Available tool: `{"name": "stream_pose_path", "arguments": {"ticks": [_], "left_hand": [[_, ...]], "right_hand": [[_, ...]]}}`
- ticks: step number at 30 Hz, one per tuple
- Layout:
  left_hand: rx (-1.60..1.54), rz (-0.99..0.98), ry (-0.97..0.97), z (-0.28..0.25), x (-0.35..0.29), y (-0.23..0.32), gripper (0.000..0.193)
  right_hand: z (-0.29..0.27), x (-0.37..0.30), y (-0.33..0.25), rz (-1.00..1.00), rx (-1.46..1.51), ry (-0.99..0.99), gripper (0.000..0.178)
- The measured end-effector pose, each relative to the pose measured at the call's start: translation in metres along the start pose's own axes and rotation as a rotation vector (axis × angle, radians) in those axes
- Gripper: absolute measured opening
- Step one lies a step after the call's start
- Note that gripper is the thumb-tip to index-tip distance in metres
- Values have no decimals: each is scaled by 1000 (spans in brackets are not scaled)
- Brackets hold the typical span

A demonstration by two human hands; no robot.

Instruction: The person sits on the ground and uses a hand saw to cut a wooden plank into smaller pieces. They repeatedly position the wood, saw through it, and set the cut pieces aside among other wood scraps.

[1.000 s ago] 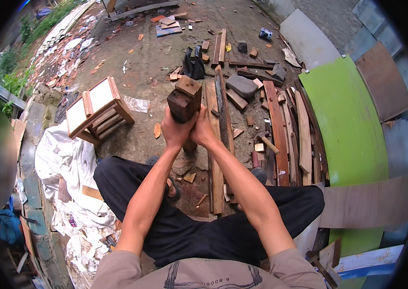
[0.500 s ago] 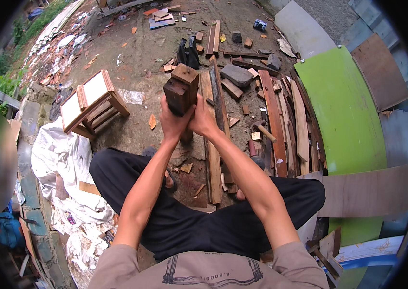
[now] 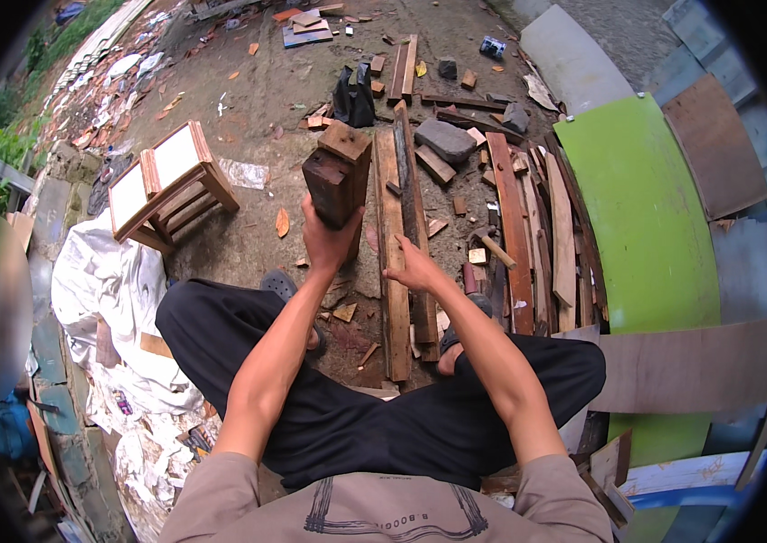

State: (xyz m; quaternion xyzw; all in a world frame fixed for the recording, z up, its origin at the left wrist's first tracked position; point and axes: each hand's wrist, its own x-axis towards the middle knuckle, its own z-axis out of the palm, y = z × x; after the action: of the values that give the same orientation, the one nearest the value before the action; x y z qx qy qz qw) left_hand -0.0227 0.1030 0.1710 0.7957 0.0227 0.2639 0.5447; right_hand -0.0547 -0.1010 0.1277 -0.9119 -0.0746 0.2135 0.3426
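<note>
1. Fingers of the left hand [image 3: 329,242] clench the lower end of a dark wood block [image 3: 338,175], held upright above the ground.
2. Right hand [image 3: 415,269] is off the block, fingers loosely curled, holding nothing, just beside the left.
3. Block: thick, dark brown, with a paler square top end.
4. Planks [image 3: 401,226] lie below; a small blue-and-white package [image 3: 493,47] lies far ahead.
5. A green panel [image 3: 646,208] lies to the right.

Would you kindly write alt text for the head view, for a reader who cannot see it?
A seated person's left hand holds up a dark wooden block, while the right hand hangs open beside it above long planks on bare dirt. Scrap boards, a small wooden stool and a green panel surround them.
</note>
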Motion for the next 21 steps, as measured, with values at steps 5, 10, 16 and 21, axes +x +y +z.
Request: {"name": "stream_pose_path", "arguments": {"ticks": [5,10,16,21], "left_hand": [[41,-3,-11,6,-11,-18,81],[113,-100,-35,6,-20,-33,74],[45,-52,-34,16,-14,-40,70],[-57,-58,-177,8,-8,-43,69]], "right_hand": [[22,-20,59,271,-42,-128,98],[22,-24,46,189,173,-59,106],[-4,50,-9,-210,316,253,121],[13,85,-41,-435,338,254,105]]}}
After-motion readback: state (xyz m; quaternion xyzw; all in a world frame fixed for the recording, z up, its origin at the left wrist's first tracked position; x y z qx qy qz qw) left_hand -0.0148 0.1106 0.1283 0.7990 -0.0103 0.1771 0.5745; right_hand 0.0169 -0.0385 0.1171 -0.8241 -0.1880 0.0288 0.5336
